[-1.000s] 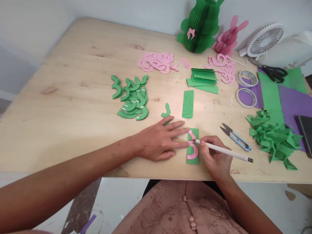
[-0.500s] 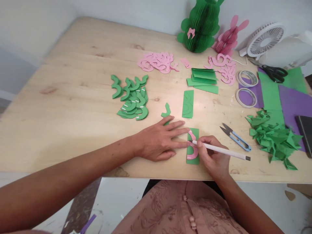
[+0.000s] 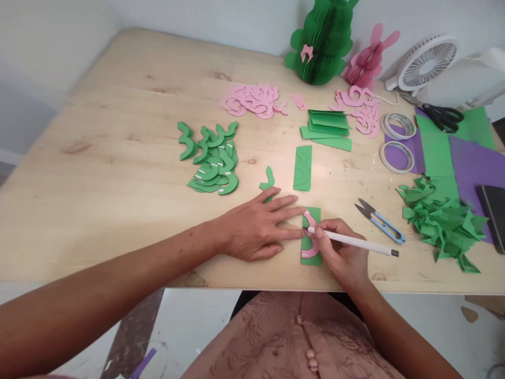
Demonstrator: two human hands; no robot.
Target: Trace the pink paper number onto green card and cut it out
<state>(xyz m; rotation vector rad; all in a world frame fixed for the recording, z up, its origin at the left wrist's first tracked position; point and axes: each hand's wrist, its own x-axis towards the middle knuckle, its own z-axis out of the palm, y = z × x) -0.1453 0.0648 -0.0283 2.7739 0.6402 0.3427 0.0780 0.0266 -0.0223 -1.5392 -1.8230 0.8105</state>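
My left hand lies flat with fingers spread, its fingertips pressing the edge of a pink curved paper template. That template rests on a green paper rectangle near the table's front edge. In my right hand is a white pen, its tip touching the paper beside the template's middle. A green curved cutout is partly hidden under my left fingers. Farther back lies another green rectangle with a curved outline drawn on it.
Green cutouts are piled left. Pink cutouts, folded green strips and a green honeycomb paper figure sit behind. Blue thread snips, tape rolls, black scissors and green scraps are at right.
My right hand and the pen have shifted slightly left along the template's edge. My left hand stays on the paper. The whole view has moved a little.
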